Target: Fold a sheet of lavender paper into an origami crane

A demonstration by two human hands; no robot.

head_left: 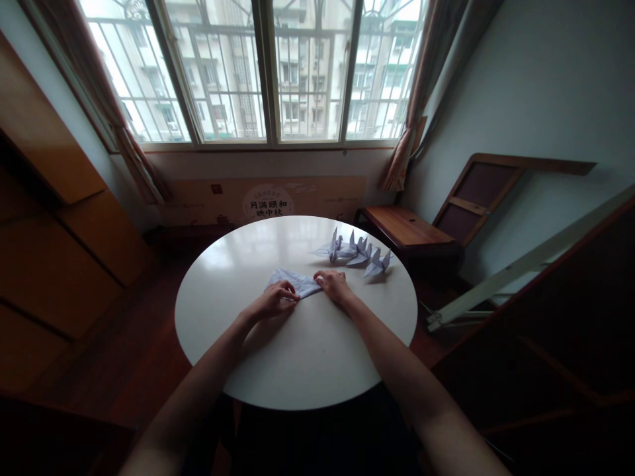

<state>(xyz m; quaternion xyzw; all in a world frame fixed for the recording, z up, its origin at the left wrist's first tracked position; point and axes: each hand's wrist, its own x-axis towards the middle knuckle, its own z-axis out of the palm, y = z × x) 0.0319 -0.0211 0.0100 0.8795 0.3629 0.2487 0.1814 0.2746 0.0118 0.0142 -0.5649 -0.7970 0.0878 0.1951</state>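
A folded sheet of pale blue paper (296, 281) lies on the round white table (297, 350). My left hand (274, 301) rests on its near left edge with the fingers curled and pressing down on the paper. At the sheet's right end, my right hand (333, 284) pinches the paper with its fingertips. Several finished paper cranes (357, 252) of the same pale blue stand in a row on the table beyond my right hand, apart from it.
A low wooden bench (404, 231) stands right of the table, with a framed board (476, 198) leaning on the wall. Wooden cabinets (64, 225) fill the left side. A barred window (258, 66) with curtains faces me. A white rail (526, 264) slants at right.
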